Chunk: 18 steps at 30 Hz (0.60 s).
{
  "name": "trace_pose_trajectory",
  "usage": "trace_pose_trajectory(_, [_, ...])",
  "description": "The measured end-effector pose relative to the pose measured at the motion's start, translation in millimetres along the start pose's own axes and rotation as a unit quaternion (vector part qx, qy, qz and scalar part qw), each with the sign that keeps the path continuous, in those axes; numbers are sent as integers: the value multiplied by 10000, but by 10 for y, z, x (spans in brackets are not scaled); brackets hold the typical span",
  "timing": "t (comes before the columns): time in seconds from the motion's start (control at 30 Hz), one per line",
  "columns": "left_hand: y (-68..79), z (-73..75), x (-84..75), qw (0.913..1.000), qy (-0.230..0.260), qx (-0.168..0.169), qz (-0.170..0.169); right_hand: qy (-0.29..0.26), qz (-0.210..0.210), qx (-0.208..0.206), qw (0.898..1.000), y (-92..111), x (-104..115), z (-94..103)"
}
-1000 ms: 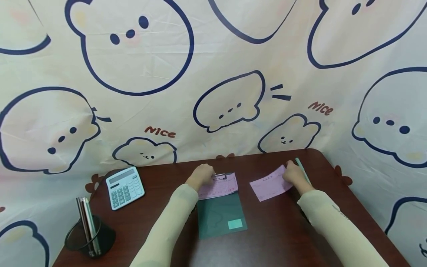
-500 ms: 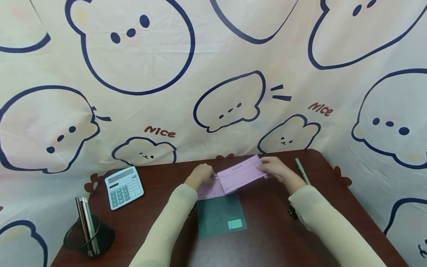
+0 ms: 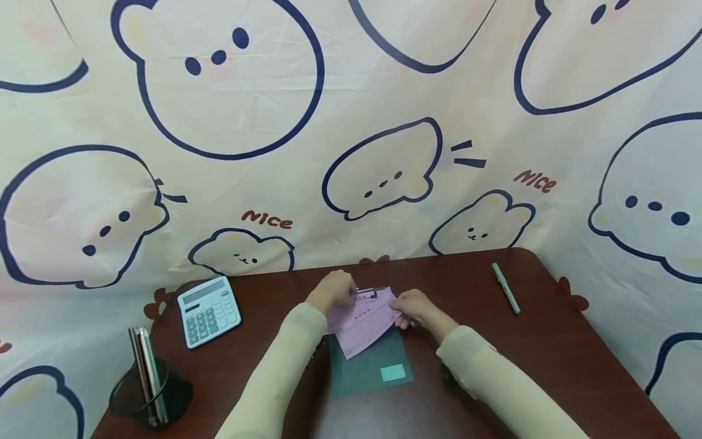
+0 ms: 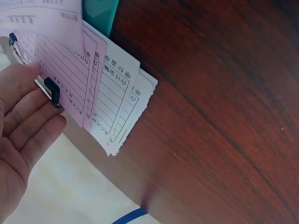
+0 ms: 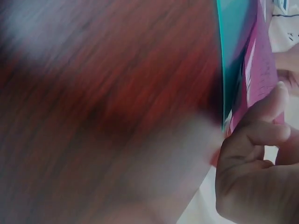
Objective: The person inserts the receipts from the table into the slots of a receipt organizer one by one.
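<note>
On the table lies a green clipboard, with a light teal label near its lower corner. My left hand is at its top edge, pinching the metal clip between thumb and fingers. Black clip ends show beside those fingers in the left wrist view. Pink printed slips and white ones sit by the clip, some with ragged edges. My right hand pinches the right edge of a loose pink slip, tilted over the clipboard near the clip. The slip's top edge is partly hidden.
A light blue calculator lies at the back left. In front of it stands a black mesh pen holder with several pens. A green pen lies at the right. The patterned cloth hangs behind the table's back edge.
My right hand has carried the loose pink slip left from the table's right side onto the clipboard and turned it to a steeper slant. The left hand has stayed at the clip.
</note>
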<state>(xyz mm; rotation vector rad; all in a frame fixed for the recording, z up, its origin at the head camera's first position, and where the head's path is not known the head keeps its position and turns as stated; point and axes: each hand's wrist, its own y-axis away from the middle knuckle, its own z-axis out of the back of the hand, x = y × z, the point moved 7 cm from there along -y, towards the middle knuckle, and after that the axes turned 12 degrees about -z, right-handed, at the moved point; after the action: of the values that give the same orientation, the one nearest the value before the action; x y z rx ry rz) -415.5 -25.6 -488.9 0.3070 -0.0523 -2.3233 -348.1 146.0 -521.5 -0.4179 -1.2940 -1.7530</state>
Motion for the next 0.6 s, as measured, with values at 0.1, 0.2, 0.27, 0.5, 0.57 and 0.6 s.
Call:
trace_pose_trajectory(0.1, [4, -1, 15, 10000, 47, -10, 44, 31, -176, 23, 9998, -31, -20, -48])
trace_pose_trajectory(0.2, [-7, 27, 2, 10000, -27, -59, 12, 133, -374, 161, 9991, -44, -55, -28])
trace_pose_trajectory(0.27, [-12, 40, -7, 10000, -78, -54, -11, 281, -464, 311, 9980, -50, -77, -9])
trace_pose_trajectory(0.5, [-4, 34, -20, 9999, -99, -39, -21, 207, -622, 1124, 9915, -39, -107, -51])
trace_pose_trajectory(0.57, [4, 23, -14, 10000, -55, -28, 15, -116, -765, 1219, 9895, -55, -131, -75])
trace_pose_trajectory(0.6, [8, 18, -10, 10000, -34, -25, 33, -259, -822, 1235, 9886, -64, -143, -89])
